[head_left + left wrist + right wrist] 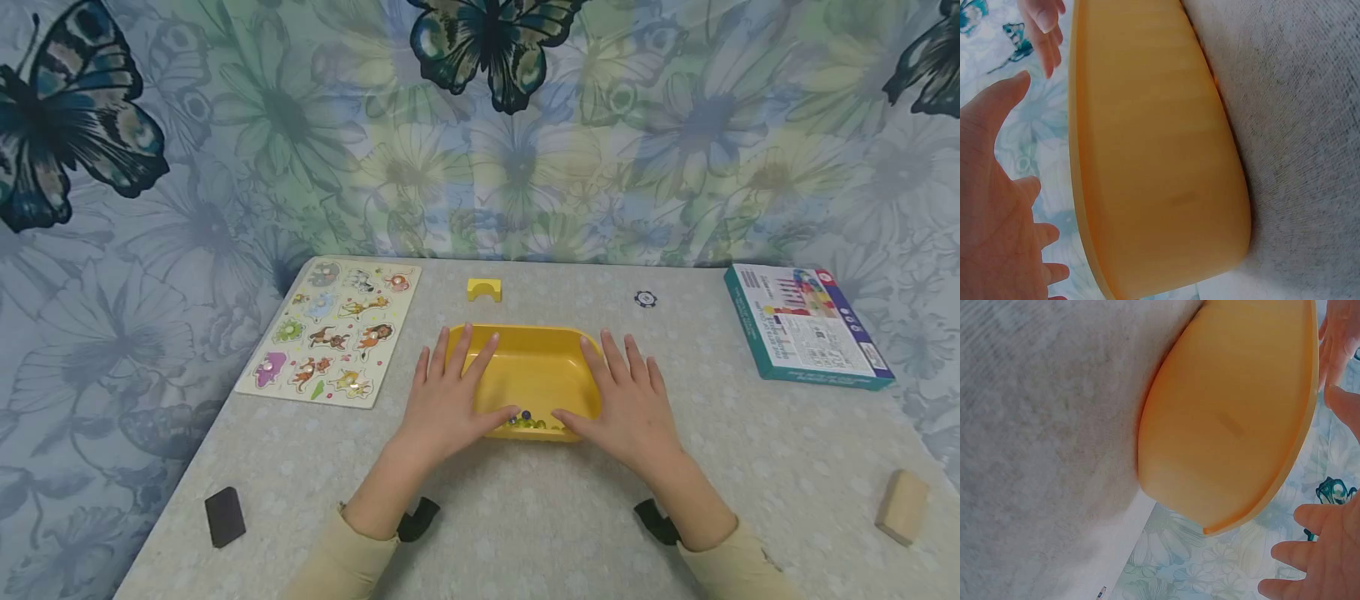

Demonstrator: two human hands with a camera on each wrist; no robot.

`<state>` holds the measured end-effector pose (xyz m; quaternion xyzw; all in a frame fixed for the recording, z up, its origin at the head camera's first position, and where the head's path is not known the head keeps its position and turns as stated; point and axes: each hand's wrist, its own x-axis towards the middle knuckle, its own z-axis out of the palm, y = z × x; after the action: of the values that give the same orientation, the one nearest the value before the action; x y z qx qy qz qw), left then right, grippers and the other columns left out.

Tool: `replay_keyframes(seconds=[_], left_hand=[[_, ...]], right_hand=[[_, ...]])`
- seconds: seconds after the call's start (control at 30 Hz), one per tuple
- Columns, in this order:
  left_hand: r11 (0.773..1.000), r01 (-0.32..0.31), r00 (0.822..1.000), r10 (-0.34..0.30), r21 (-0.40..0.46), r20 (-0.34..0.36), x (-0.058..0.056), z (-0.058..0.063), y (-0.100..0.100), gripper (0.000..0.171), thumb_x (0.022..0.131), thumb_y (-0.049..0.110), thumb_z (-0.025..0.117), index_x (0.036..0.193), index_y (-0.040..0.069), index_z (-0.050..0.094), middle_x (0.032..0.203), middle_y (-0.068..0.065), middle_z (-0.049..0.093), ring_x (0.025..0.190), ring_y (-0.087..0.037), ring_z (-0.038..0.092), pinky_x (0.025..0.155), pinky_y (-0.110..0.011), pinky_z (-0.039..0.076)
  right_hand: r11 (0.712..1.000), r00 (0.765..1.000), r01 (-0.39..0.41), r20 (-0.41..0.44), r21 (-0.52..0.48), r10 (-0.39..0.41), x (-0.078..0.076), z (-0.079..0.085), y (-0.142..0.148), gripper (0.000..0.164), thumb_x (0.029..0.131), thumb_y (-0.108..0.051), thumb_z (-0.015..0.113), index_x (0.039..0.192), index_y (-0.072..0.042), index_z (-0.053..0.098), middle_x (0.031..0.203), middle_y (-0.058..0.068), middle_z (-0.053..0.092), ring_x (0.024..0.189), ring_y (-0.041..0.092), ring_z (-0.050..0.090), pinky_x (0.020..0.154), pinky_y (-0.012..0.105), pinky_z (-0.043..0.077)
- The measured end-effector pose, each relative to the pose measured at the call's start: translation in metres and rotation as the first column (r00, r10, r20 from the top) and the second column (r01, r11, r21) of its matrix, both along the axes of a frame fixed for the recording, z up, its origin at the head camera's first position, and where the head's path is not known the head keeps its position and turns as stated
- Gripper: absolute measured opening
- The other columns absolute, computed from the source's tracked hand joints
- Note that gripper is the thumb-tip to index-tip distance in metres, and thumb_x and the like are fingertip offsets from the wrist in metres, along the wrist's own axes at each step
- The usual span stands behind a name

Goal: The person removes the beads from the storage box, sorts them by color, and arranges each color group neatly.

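1 yellow tray (536, 367) sits flat on the table (540, 517), its rim (525, 327) presumably keeping those beads (528, 423) penned at the near side. Left hand (447, 398) and right hand (628, 402) hover over its 2 ends, fingers spread, gripping nothing, so the table's bearing the weight. Puzzle board (330, 333) and box (806, 325) sit off sideways, probably for elbow room.

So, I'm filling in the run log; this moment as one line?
yellow tray: on table | beads: inside, near side | left hand: spread above tray's left end | right hand: spread above right end
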<state>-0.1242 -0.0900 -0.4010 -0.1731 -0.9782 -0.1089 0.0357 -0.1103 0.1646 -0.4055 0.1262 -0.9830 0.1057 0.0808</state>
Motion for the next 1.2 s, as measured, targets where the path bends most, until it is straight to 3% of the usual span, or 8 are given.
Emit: replay_keyframes(seconds=[0.37, 0.6, 0.87, 1.03, 1.1, 1.2], left_hand=[[1.0, 0.004, 1.0, -0.004, 0.015, -0.019, 0.003, -0.004, -0.001, 0.093, 0.075, 0.081, 0.038, 0.149, 0.036, 0.002, 0.157, -0.005, 0.001, 0.141, -0.027, -0.014, 0.112, -0.055, 0.004], [0.999, -0.021, 0.999, 0.022, 0.042, -0.036, 0.005, -0.007, -0.007, 0.093, 0.076, 0.079, 0.042, 0.15, 0.033, 0.009, 0.157, -0.006, 0.004, 0.142, -0.03, -0.007, 0.112, -0.055, 0.006], [0.99, -0.089, 0.995, 0.083, 0.112, 0.057, 0.012, -0.014, -0.029, 0.093, 0.077, 0.079, 0.041, 0.149, 0.035, 0.002, 0.156, -0.008, -0.002, 0.142, -0.032, -0.004, 0.111, -0.055, 0.008], [0.952, -0.175, 0.973, 0.129, 0.251, 0.192, 0.017, -0.021, -0.042, 0.094, 0.079, 0.072, 0.049, 0.151, 0.028, 0.007, 0.156, -0.011, -0.003, 0.141, -0.034, -0.001, 0.109, -0.058, 0.016], [0.922, -0.217, 0.957, 0.135, 0.32, 0.257, 0.019, -0.024, -0.046, 0.093, 0.081, 0.066, 0.053, 0.151, 0.024, 0.01, 0.156, -0.011, -0.002, 0.141, -0.035, 0.001, 0.108, -0.059, 0.019], [0.86, -0.275, 0.931, 0.127, 0.429, 0.342, 0.021, -0.028, -0.051, 0.088, 0.083, 0.055, 0.06, 0.15, 0.021, 0.015, 0.156, -0.01, 0.001, 0.141, -0.033, 0.006, 0.108, -0.058, 0.02]], right_hand=[[1.0, 1.0, -0.006, 0.027, -0.001, 0.006, 0.0, 0.002, -0.001, 0.102, 0.073, -0.077, 0.05, 0.15, -0.019, 0.018, 0.154, 0.012, 0.014, 0.141, 0.037, 0.005, 0.108, 0.061, 0.011], [1.0, 1.0, -0.015, 0.016, -0.004, 0.015, -0.001, 0.005, -0.001, 0.1, 0.074, -0.073, 0.055, 0.15, -0.02, 0.017, 0.154, 0.011, 0.016, 0.141, 0.035, 0.007, 0.109, 0.059, 0.013], [0.995, 0.996, -0.082, 0.035, -0.055, 0.084, -0.007, 0.007, -0.008, 0.095, 0.076, -0.064, 0.061, 0.149, -0.018, 0.023, 0.153, 0.01, 0.021, 0.139, 0.036, 0.016, 0.106, 0.059, 0.022], [0.983, 0.982, -0.17, 0.078, -0.064, 0.175, -0.017, 0.004, -0.017, 0.082, 0.079, -0.054, 0.065, 0.144, -0.014, 0.035, 0.148, 0.012, 0.033, 0.132, 0.036, 0.031, 0.101, 0.056, 0.034], [0.977, 0.973, -0.198, 0.108, -0.082, 0.206, -0.021, 0.003, -0.022, 0.075, 0.08, -0.049, 0.066, 0.141, -0.013, 0.041, 0.143, 0.013, 0.039, 0.128, 0.036, 0.037, 0.098, 0.055, 0.038], [0.969, 0.955, -0.218, 0.178, -0.12, 0.237, -0.027, 0.001, -0.029, 0.063, 0.082, -0.043, 0.067, 0.135, -0.013, 0.05, 0.134, 0.012, 0.05, 0.122, 0.033, 0.045, 0.096, 0.05, 0.042]])
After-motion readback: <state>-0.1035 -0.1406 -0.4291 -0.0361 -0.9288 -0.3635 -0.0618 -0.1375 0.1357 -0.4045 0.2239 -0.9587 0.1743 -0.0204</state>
